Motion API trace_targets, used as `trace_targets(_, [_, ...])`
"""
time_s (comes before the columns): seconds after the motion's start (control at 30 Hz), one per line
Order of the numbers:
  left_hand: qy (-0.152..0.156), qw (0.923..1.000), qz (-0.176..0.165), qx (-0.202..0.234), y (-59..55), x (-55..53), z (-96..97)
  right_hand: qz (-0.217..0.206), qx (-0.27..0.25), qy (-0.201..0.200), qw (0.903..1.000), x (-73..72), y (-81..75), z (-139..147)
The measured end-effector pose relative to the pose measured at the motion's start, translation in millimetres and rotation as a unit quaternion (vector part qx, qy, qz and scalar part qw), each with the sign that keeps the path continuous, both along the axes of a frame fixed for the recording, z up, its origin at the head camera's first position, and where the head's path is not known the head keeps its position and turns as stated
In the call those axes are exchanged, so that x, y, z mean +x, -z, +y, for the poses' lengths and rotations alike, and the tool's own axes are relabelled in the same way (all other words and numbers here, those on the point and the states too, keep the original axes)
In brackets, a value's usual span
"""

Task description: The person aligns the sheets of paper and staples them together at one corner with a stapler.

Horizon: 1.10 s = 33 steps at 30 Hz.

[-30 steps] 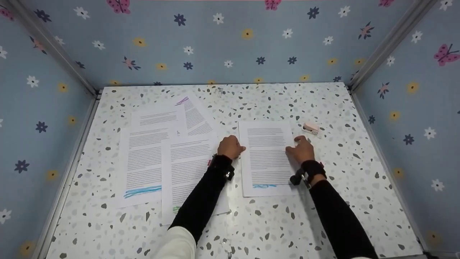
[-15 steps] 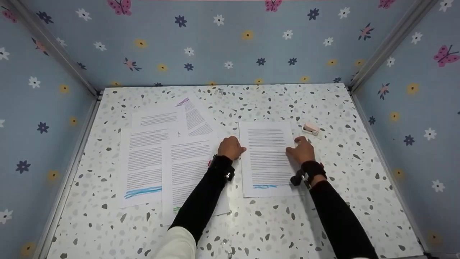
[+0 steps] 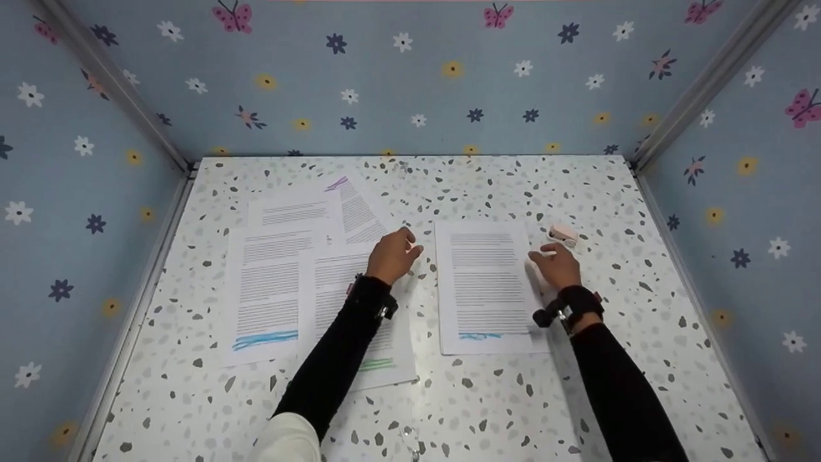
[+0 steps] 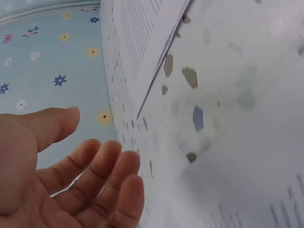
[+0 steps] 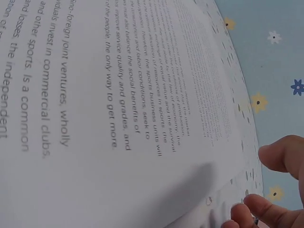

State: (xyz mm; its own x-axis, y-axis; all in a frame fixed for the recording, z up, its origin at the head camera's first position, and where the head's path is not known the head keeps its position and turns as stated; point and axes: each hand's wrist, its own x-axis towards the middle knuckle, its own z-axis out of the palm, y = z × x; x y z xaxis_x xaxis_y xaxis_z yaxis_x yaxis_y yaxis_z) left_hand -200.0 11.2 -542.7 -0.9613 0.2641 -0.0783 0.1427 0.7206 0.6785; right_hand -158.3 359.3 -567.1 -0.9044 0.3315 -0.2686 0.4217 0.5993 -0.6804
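A small stack of printed sheets [image 3: 487, 289] with a blue scribble near its bottom lies right of the middle of the table. My left hand [image 3: 392, 255] is off the stack's left side, above the corner of a green-marked page [image 3: 343, 301]; its fingers are loosely bent around nothing in the left wrist view. Beside the stack's right edge is my right hand [image 3: 559, 266], thumb and fingers apart and holding nothing in the right wrist view. A small pale pink stapler [image 3: 563, 235] sits just beyond the right fingertips.
Left of the stack, loose printed pages overlap: one with blue strokes [image 3: 266, 289], another [image 3: 295, 210] behind it, and a tilted one with a purple mark [image 3: 359, 205]. The speckled table [image 3: 487, 410] is enclosed by flowered walls [image 3: 378, 77] at the back and sides.
My left hand has let go of the stack's left edge and moved left over the loose pages. My right hand has drawn slightly right, off the right edge. The head view has shifted a little.
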Motion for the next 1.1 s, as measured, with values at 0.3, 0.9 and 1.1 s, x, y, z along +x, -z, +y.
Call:
trace_targets(0.3, [0.07, 0.9892, -0.011, -0.129, 4.8, 26.6, -48.8, 0.069, 0.014, -0.013, 0.9974, -1.9, -9.3, -4])
trace_targets(0.9, [0.067, 0.9803, -0.008, -0.186, 28.5, 54.7, -71.9, 0.086, 0.016, -0.04, 0.9953, 1.2, -9.7, -22])
trace_targets(1.1, [0.061, 0.9798, -0.019, -0.189, 32.0, 47.5, -68.4, 0.094, 0.02, -0.046, 0.9943, -1.5, -9.8, -32])
